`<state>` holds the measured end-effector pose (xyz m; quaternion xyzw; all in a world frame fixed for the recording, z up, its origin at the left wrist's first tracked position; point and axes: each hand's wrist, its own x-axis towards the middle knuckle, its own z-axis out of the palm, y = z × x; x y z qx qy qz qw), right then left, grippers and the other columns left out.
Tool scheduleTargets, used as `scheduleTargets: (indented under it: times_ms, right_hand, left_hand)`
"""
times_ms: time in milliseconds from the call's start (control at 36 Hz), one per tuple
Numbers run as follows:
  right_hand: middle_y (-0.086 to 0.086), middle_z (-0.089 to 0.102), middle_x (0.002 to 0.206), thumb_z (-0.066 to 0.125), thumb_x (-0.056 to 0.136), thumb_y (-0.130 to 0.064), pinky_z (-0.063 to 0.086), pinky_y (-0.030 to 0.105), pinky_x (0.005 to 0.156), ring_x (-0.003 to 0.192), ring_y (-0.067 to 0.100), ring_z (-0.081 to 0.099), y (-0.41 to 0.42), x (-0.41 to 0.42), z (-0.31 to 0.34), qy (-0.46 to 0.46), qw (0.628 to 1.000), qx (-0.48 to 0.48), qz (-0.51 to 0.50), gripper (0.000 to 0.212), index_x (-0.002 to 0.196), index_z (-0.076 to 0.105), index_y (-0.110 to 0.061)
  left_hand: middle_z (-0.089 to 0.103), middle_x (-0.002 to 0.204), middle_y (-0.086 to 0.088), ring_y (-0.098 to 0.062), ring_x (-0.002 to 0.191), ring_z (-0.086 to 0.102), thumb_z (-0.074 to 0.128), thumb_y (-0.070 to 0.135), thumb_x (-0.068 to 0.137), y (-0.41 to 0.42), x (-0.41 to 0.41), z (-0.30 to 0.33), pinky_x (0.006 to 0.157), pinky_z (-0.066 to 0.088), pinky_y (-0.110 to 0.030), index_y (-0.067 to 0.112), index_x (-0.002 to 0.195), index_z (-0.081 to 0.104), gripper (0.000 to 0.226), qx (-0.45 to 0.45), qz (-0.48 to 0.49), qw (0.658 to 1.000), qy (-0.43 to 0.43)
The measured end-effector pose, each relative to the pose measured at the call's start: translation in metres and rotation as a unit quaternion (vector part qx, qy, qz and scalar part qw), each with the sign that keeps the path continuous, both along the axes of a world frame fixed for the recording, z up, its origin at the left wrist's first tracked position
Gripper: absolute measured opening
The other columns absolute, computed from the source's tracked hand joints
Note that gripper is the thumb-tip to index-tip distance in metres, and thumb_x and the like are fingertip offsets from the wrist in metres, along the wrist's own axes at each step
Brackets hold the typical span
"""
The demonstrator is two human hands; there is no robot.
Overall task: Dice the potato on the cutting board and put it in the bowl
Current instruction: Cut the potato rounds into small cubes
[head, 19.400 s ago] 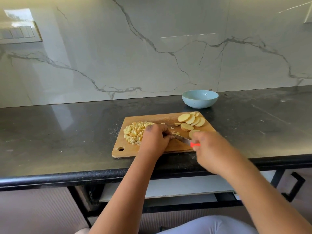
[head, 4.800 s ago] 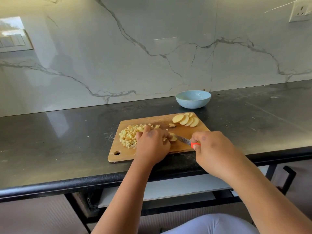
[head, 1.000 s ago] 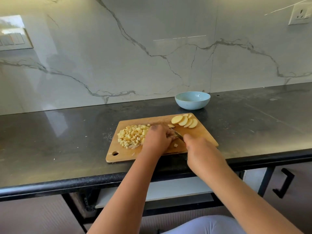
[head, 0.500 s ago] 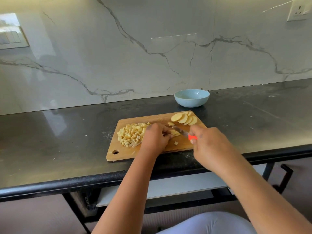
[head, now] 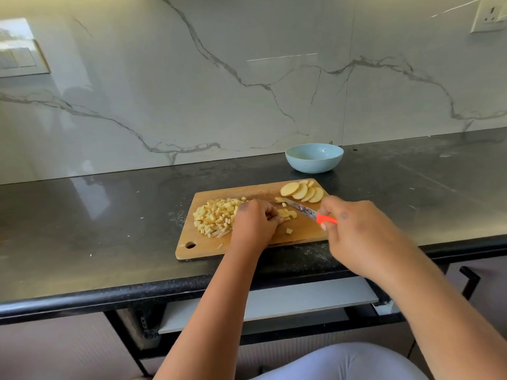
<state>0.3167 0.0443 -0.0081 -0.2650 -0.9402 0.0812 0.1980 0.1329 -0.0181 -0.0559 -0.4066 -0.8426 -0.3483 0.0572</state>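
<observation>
Right hand point(head: 354, 231) grips knife point(head: 307, 212) by orange handle, blade angled over cutting board point(head: 247, 245). Left hand point(head: 253, 223), fingers curled, pins potato pieces point(head: 286, 213), partly hidden beneath. Diced pile point(head: 215, 216) left; slices point(head: 301, 191) far corner. Bowl point(head: 314, 157) beyond, contents unseen.

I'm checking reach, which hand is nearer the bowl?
Right. The right hand is in front of the bowl, slightly right; the left hand is farther, front-left.

Both forearms reach forward, converging slightly. Left hand point(head: 253, 223) lies palm down, fingers curled under, pressing down on potato pieces. Right hand point(head: 354, 231) is raised a little, fingers wrapped round a knife handle.
</observation>
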Motion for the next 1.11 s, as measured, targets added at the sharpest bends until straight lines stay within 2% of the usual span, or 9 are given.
scheduleTargets:
  times_ms: [167, 306, 417, 556, 667, 833, 917, 1028, 1111]
  right_hand:
    - [-0.002, 0.048, 0.071, 0.047, 0.094, -0.007, 0.033, 0.025, 0.044, 0.058, 0.011, 0.047, -0.012, -0.033, -0.027, -0.035, 0.999, 0.002, -0.007, 0.014, 0.096, 0.042, -0.02]
    - [-0.003, 0.052, 0.079, 0.053, 0.093, -0.009, 0.045, 0.028, 0.054, 0.069, 0.013, 0.054, -0.004, -0.022, -0.014, -0.056, 0.998, -0.042, -0.002, 0.014, 0.098, 0.053, -0.022]
    - [-0.005, 0.052, 0.079, 0.056, 0.092, -0.014, 0.04, 0.023, 0.05, 0.066, 0.011, 0.053, -0.002, 0.005, 0.0, -0.078, 0.996, -0.036, -0.011, 0.014, 0.097, 0.056, -0.026]
    - [-0.003, 0.053, 0.076, 0.052, 0.097, -0.023, 0.033, 0.024, 0.047, 0.06, 0.009, 0.05, -0.001, 0.003, 0.002, -0.004, 1.0, 0.016, -0.003, 0.007, 0.102, 0.049, -0.022]
    - [-0.005, 0.049, 0.075, 0.053, 0.095, -0.017, 0.031, 0.023, 0.047, 0.061, 0.009, 0.049, -0.005, -0.013, -0.012, 0.014, 1.0, 0.018, -0.001, 0.006, 0.096, 0.049, -0.021]
    - [-0.005, 0.053, 0.071, 0.05, 0.096, -0.013, 0.04, 0.026, 0.044, 0.059, 0.011, 0.053, -0.007, -0.04, -0.035, -0.006, 1.0, -0.007, 0.005, 0.01, 0.097, 0.051, -0.022]
    - [-0.004, 0.055, 0.079, 0.054, 0.093, -0.012, 0.051, 0.032, 0.055, 0.067, 0.013, 0.055, -0.002, -0.033, -0.026, -0.019, 0.999, -0.041, 0.0, 0.01, 0.093, 0.055, -0.023]
    - [-0.005, 0.053, 0.078, 0.057, 0.095, -0.021, 0.034, 0.022, 0.049, 0.062, 0.008, 0.051, 0.009, -0.001, -0.004, -0.048, 0.997, -0.053, 0.0, 0.009, 0.088, 0.056, -0.027]
    - [-0.008, 0.05, 0.07, 0.055, 0.096, -0.026, 0.026, 0.018, 0.045, 0.054, 0.004, 0.045, 0.011, 0.006, 0.001, -0.012, 0.999, -0.034, 0.007, 0.008, 0.089, 0.057, -0.027]
  left_hand:
    - [0.072, 0.102, 0.001, -0.013, 0.094, 0.064, 0.071, 0.019, 0.088, 0.001, -0.002, 0.0, 0.082, 0.047, -0.02, 0.012, 0.096, 0.077, 0.012, -0.003, -0.004, 1.0, -0.011]
    - [0.071, 0.099, 0.002, -0.008, 0.086, 0.058, 0.071, 0.019, 0.088, 0.0, -0.001, 0.001, 0.077, 0.04, -0.016, 0.009, 0.092, 0.076, 0.012, 0.004, -0.008, 1.0, -0.008]
    - [0.071, 0.098, 0.0, -0.012, 0.089, 0.06, 0.072, 0.023, 0.088, -0.002, 0.001, 0.0, 0.076, 0.043, -0.019, 0.013, 0.095, 0.076, 0.013, 0.012, 0.002, 1.0, -0.013]
    - [0.071, 0.095, 0.002, -0.007, 0.082, 0.057, 0.076, 0.024, 0.084, -0.006, 0.002, 0.0, 0.072, 0.04, -0.016, 0.012, 0.097, 0.076, 0.018, 0.033, 0.01, 0.999, -0.009]
    - [0.072, 0.095, -0.002, -0.015, 0.088, 0.063, 0.073, 0.02, 0.086, -0.007, 0.003, -0.001, 0.079, 0.046, -0.021, 0.011, 0.096, 0.076, 0.013, 0.031, 0.012, 0.999, -0.005]
    - [0.073, 0.095, -0.001, -0.016, 0.091, 0.065, 0.072, 0.015, 0.087, -0.007, 0.003, 0.0, 0.086, 0.053, -0.029, 0.011, 0.091, 0.077, 0.008, 0.029, 0.001, 1.0, -0.007]
    - [0.073, 0.095, 0.0, -0.014, 0.09, 0.065, 0.072, 0.017, 0.087, -0.007, 0.005, -0.001, 0.086, 0.053, -0.029, 0.012, 0.092, 0.077, 0.008, 0.028, 0.007, 1.0, -0.009]
    - [0.072, 0.095, -0.001, -0.015, 0.09, 0.064, 0.073, 0.021, 0.087, -0.007, 0.004, 0.0, 0.087, 0.052, -0.028, 0.012, 0.095, 0.076, 0.012, 0.034, 0.013, 0.999, -0.017]
    - [0.073, 0.095, -0.002, -0.015, 0.09, 0.065, 0.074, 0.02, 0.086, -0.008, 0.006, 0.0, 0.085, 0.051, -0.025, 0.011, 0.096, 0.076, 0.014, 0.042, 0.012, 0.999, -0.01]
